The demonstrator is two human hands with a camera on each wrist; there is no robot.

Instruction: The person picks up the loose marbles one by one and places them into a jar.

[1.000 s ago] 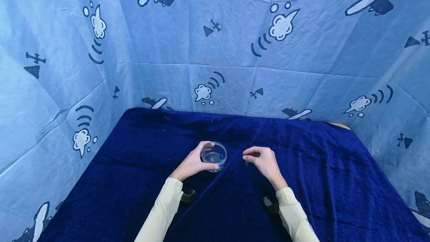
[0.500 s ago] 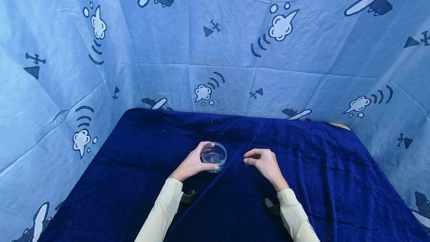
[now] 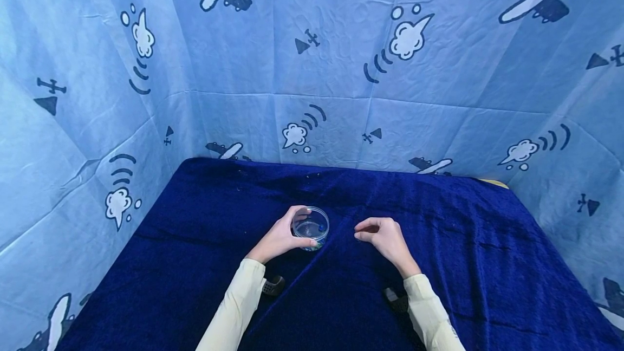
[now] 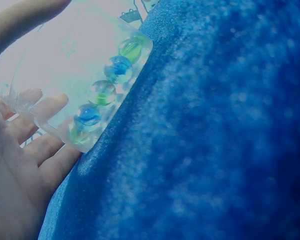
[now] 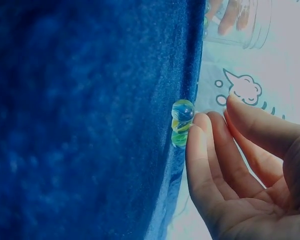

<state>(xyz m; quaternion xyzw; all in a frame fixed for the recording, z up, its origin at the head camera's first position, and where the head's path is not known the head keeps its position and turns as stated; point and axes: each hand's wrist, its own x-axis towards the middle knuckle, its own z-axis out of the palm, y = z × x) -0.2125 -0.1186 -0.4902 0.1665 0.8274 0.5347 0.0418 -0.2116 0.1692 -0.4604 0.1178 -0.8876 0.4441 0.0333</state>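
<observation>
My left hand grips a clear plastic jar standing on the blue cloth, its open mouth up. Along the jar's bottom several glass marbles with blue and green swirls show in the left wrist view. To the right of the jar, my right hand is low over the cloth. In the right wrist view its fingertips are right at three marbles lined up on the cloth, blue, yellow and green. The thumb stands apart from the fingers. These marbles are mostly hidden by the hand in the head view.
A dark blue velvet cloth with creases covers the table. Behind and at the sides hang light blue curtains printed with planes and clouds. Dark wrist devices sit under both forearms.
My right hand has shifted slightly to the right and nearer to me. The green marble under its fingertips no longer shows in the head view. The left hand and the jar stay in place.
</observation>
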